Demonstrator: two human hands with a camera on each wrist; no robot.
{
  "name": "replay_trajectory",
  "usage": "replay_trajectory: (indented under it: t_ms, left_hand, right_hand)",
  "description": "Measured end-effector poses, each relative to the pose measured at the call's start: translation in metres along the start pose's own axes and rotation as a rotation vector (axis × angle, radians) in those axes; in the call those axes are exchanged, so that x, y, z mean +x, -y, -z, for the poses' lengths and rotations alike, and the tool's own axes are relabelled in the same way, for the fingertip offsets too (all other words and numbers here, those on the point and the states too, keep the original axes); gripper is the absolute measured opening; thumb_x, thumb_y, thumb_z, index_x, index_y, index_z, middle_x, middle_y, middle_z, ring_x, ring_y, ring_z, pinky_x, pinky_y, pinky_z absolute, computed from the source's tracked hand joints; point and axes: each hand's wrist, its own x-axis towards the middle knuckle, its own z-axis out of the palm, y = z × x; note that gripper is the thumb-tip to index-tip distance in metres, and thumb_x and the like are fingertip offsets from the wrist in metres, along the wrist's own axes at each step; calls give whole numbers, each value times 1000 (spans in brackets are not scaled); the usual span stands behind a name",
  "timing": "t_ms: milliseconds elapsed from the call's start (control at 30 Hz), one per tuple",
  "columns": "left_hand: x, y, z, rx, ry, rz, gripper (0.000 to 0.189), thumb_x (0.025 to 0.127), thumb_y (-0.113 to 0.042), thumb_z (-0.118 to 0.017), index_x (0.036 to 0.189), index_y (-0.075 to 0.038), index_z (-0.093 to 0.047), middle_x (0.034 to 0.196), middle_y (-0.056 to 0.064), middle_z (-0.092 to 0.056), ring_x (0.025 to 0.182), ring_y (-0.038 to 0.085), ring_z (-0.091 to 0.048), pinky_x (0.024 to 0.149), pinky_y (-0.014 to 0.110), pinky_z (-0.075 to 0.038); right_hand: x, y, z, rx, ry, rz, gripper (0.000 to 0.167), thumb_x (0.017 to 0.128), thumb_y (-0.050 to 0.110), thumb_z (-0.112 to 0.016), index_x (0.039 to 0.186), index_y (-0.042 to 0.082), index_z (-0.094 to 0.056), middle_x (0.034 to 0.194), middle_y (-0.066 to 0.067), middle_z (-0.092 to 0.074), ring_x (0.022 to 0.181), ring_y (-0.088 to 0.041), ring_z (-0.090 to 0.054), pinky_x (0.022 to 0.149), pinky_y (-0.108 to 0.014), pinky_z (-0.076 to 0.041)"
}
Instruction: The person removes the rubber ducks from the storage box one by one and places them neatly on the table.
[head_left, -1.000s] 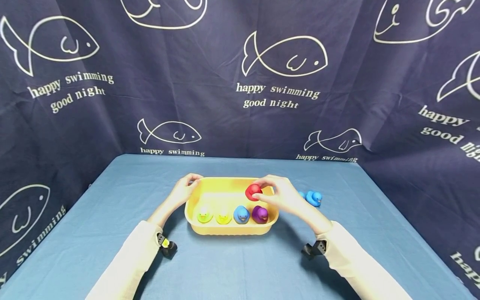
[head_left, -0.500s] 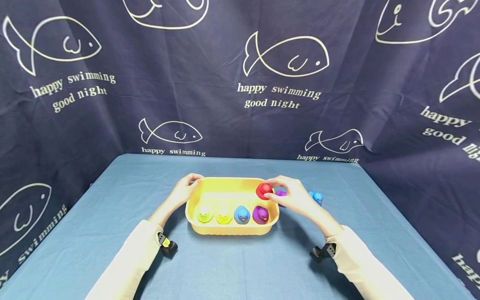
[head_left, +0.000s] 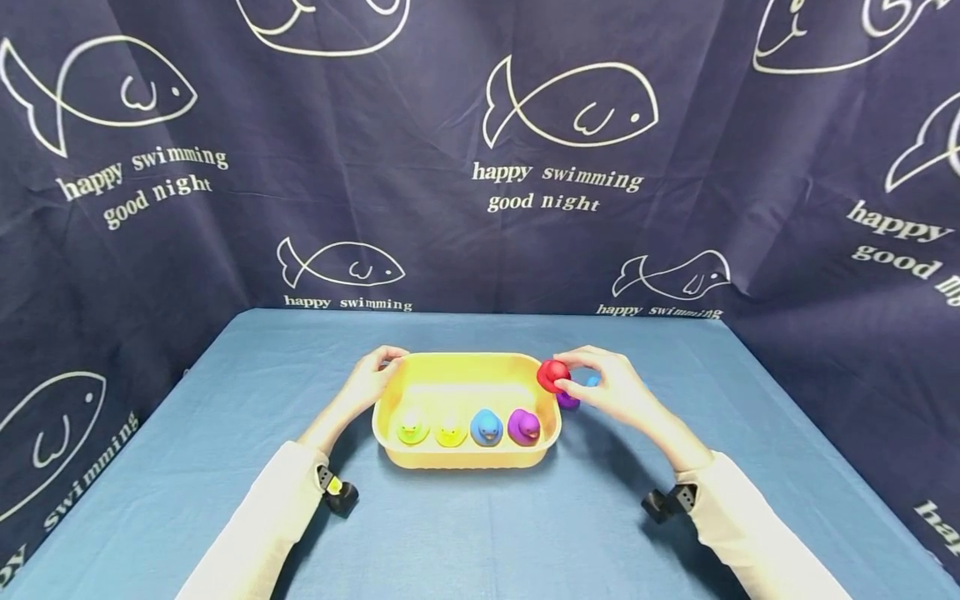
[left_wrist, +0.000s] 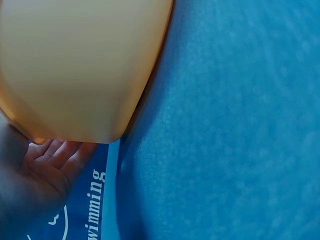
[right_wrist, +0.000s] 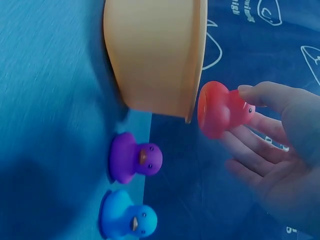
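A yellow tub point(head_left: 465, 371) stands mid-table with a green duck point(head_left: 409, 427), a yellow duck point(head_left: 449, 432), a blue duck point(head_left: 486, 427) and a purple duck point(head_left: 523, 425) in a row along its near side. My right hand point(head_left: 600, 387) pinches a red duck point(head_left: 552, 374) just outside the tub's far right corner, above the cloth; the right wrist view shows that red duck point(right_wrist: 220, 110) between thumb and fingers beside the tub point(right_wrist: 155, 55). My left hand point(head_left: 371, 377) holds the tub's far left rim; its fingers point(left_wrist: 60, 155) curl under the tub point(left_wrist: 80, 65).
On the blue tablecloth point(head_left: 480, 525) right of the tub lie a second purple duck point(right_wrist: 135, 157) and a second blue duck point(right_wrist: 125, 217), partly hidden behind my right hand in the head view. A dark fish-print curtain point(head_left: 480, 167) closes off the back and sides.
My right hand has carried the red duck rightward, from over the tub's inside to beyond its right rim. My left hand has stayed on the tub.
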Motion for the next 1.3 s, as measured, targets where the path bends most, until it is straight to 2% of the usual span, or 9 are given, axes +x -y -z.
replay_trajectory:
  t_ms: [500, 967, 1300]
  left_hand:
    - [0, 1, 0, -3, -3, -9, 23, 96, -12, -49, 112, 0, -60, 109, 17, -62, 89, 23, -60, 75, 26, -47]
    - [-3, 0, 0, 9, -9, -10, 24, 96, -14, -50, 113, -1, -60, 111, 17, -63, 91, 25, -61, 76, 28, -47]
    - [-1, 0, 1, 1, -11, -2, 23, 96, -15, -50, 113, -3, -61, 111, 16, -63, 88, 22, -60, 75, 27, -46]
  right_hand:
    - [-11, -18, 12, -50, 1, -53, 35, 76, 12, -76, 108, 4, -68, 95, -6, -69, 88, -22, -65, 86, -45, -48]
    - [-25, -38, 16, -129, -26, -40, 33, 73, 5, -75, 105, 0, -68, 93, -8, -69, 84, -23, -66, 81, -43, -48]
    - [-34, -48, 24, -159, -38, -74, 33, 74, 5, -73, 106, 1, -68, 96, -9, -69, 90, -28, -64, 80, -41, -46]
